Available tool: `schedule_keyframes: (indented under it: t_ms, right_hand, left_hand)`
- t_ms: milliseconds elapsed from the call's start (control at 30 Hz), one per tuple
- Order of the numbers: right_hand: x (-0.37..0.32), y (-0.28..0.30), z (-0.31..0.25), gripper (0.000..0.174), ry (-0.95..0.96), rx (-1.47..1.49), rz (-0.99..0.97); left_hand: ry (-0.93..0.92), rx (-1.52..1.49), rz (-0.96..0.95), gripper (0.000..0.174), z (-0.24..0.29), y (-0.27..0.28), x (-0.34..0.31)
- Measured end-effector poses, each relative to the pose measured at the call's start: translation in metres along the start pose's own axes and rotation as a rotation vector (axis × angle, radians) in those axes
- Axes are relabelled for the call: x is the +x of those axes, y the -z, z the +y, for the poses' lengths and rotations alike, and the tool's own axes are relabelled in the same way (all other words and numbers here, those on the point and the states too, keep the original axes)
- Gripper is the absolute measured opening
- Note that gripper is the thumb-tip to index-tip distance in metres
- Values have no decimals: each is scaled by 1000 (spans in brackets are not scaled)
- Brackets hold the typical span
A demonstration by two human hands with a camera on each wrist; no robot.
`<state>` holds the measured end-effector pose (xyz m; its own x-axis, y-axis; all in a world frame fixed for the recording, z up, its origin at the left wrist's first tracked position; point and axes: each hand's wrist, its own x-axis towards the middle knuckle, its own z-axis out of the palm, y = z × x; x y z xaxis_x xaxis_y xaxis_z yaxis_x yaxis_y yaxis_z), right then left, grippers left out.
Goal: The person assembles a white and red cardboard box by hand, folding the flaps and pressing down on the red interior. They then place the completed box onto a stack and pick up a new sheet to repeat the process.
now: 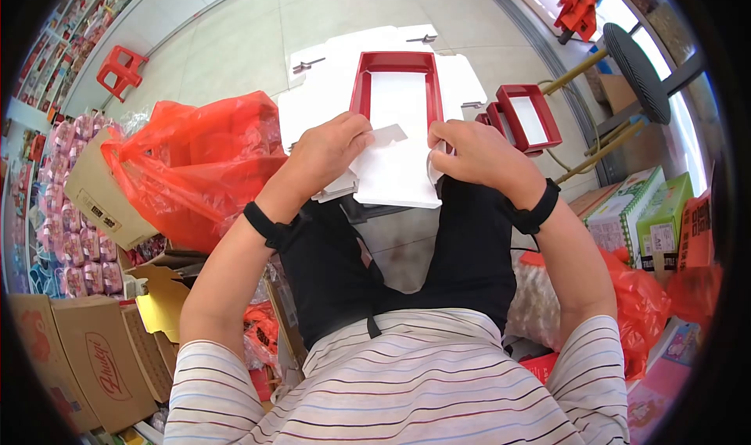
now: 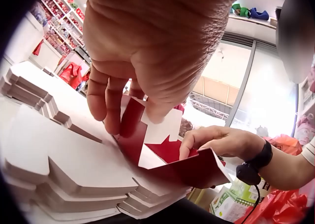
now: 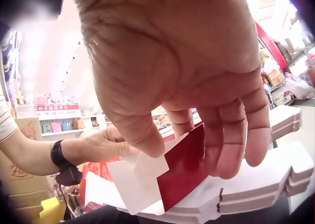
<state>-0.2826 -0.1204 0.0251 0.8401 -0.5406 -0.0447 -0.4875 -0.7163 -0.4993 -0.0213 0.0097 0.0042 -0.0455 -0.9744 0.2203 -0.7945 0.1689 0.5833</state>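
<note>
Head view: our left hand (image 1: 325,156) and right hand (image 1: 477,157) both pinch flaps of card stack (image 1: 399,181); red tray (image 1: 361,85) beyond stack, red bag (image 1: 195,163) left of it.

Card blanks (image 1: 399,177) lie stacked on the lap (image 1: 469,245); red trays (image 1: 395,58) stand on the floor (image 1: 235,38).

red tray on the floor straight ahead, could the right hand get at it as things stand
Probably yes, after letting go. The red tray lies open on the floor straight ahead with nothing over it, but the right hand is pinching a white card flap.
</note>
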Motion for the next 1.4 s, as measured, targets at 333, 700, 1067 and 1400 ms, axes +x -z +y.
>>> schedule_keyframes:
  t_ms: [333,700,1067,1400]
  right_hand:
    - [16,-13,5,22,12,6,268]
    - [20,-34,9,21,47,-62,326]
    - [21,-38,7,18,86,-76,335]
    - [21,-44,7,18,82,-60,337]
  left_hand:
    - [150,-154,222,17,1,-19,11]
    - [26,187,158,16,9,-21,13]
    - [-61,394,-60,12,5,-6,19]
    - [-9,322,-139,14,3,-2,21]
